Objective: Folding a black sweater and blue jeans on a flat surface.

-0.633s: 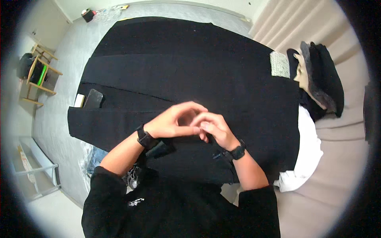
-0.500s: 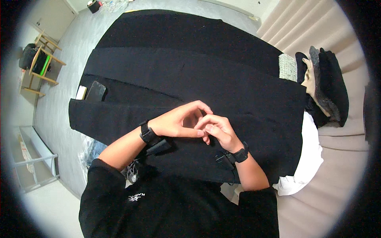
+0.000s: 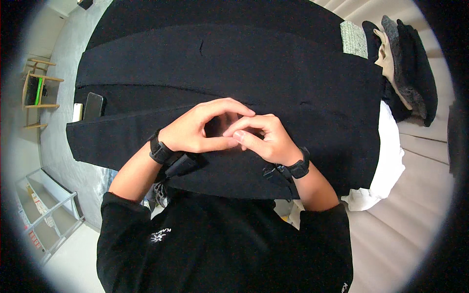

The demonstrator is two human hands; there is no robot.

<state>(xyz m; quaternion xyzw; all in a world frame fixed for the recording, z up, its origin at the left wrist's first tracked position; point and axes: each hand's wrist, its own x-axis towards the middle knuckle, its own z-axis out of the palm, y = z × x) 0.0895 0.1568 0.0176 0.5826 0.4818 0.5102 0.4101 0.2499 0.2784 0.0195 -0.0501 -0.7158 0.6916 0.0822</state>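
Observation:
My left hand and my right hand meet in front of me, above a wide black cloth. The left fingers arch over to the right while the thumb stays apart from them, leaving a dark gap. Curled loosely, the right fingers reach into that gap, and the right thumb rests against the tip of the left thumb. I see no object in either hand; some fingertips are hidden behind others. Black straps with small attached boxes circle the left wrist and the right wrist.
A dark phone and a small white item lie at the cloth's left. Right of it are a pale green folded cloth, dark garments and white fabric. A wooden chair and grey rack stand left.
The view has tipped nearer, so the far floor has mostly gone from sight. Both hands sit higher in the picture, still touching, with the right fingers shifted slightly into the left hand's curve.

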